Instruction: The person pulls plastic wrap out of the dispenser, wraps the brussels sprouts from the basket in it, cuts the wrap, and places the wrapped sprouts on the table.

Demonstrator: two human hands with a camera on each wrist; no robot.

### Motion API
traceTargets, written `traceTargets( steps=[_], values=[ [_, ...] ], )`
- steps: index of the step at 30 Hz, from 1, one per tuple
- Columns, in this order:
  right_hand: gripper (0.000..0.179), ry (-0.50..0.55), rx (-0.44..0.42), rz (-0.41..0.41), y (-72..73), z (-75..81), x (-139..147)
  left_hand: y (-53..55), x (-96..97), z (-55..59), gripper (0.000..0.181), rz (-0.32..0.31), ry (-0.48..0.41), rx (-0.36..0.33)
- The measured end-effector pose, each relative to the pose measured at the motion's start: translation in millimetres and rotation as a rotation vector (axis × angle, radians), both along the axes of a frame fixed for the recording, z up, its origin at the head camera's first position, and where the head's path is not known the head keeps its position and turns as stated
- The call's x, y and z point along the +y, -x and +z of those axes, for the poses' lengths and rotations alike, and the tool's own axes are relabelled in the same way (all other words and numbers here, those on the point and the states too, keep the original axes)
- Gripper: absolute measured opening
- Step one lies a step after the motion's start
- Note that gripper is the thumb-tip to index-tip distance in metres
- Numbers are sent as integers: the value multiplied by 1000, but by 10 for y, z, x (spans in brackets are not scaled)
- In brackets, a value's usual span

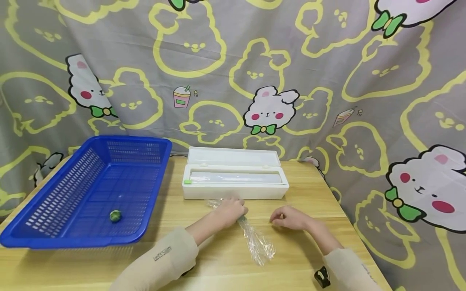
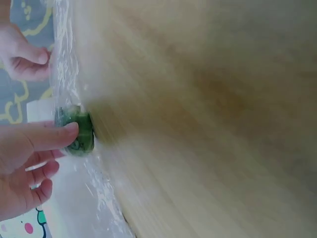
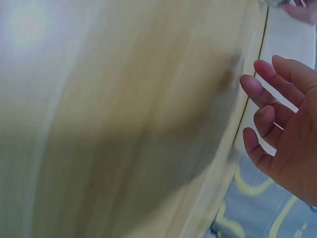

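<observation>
In the head view my left hand (image 1: 229, 212) is over the wooden table, in front of the white box. Its thumb and fingers pinch a small green vegetable piece (image 2: 81, 134), seen through clear plastic film around it. Loose ends of this cling film (image 1: 258, 244) trail out on both sides, the longer one toward the front right. My right hand (image 1: 293, 218) hovers to the right of the film, fingers loosely bent and holding nothing. The right wrist view also shows its fingers (image 3: 265, 89) spread apart. The vegetable's exact kind is unclear.
A long white cling film box (image 1: 236, 192) stands behind my hands with its lid raised and a green slider at its left end. On the left is a blue basket (image 1: 157, 192) containing a small green ball (image 1: 115, 216). A black object (image 1: 322, 277) lies near my right sleeve.
</observation>
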State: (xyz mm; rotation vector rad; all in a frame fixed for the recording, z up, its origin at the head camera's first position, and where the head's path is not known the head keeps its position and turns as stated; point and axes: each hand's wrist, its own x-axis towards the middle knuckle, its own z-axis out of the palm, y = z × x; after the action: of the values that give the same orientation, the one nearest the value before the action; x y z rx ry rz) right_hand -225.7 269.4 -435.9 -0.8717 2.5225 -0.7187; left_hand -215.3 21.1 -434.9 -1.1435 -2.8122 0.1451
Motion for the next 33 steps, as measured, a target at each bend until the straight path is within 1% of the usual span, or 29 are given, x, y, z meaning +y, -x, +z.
traceTargets(
  steps=[3, 5, 8, 11, 13, 15, 17, 20, 24, 26, 29, 33],
  values=[
    [12, -22, 25, 55, -72, -20, -144, -38, -36, 9, 14, -76, -42, -27],
    [10, -45, 41, 107, -124, -38, -248, -71, -77, 8, 10, -123, -50, -44],
    [12, -80, 31, 170, -237, -57, -391, -137, -150, 24, 9, -194, -52, -82],
    [17, -109, 25, 246, -382, -64, -513, -214, -230, 42, 10, -241, -64, -127],
    [21, -124, 43, 308, -482, -66, -579, -266, -284, 53, 11, -264, -77, -143],
    [27, -134, 82, 379, -578, -73, -632, -316, -334, 61, 12, -282, -81, -146],
    [32, -139, 136, 444, -666, -83, -674, -362, -379, 65, 13, -299, -81, -145],
    [36, -139, 224, 519, -775, -100, -722, -413, -440, 61, 18, -313, -77, -155],
    [39, -145, 389, 591, -871, -127, -771, -454, -514, 57, 25, -312, -93, -213],
    [41, -147, 483, 606, -904, -148, -789, -463, -544, 64, 28, -310, -112, -257],
    [44, -148, 644, 603, -956, -190, -814, -467, -583, 79, 28, -306, -151, -338],
    [42, -159, 797, 584, -1019, -225, -850, -467, -619, 97, 25, -285, -202, -432]
  ],
)
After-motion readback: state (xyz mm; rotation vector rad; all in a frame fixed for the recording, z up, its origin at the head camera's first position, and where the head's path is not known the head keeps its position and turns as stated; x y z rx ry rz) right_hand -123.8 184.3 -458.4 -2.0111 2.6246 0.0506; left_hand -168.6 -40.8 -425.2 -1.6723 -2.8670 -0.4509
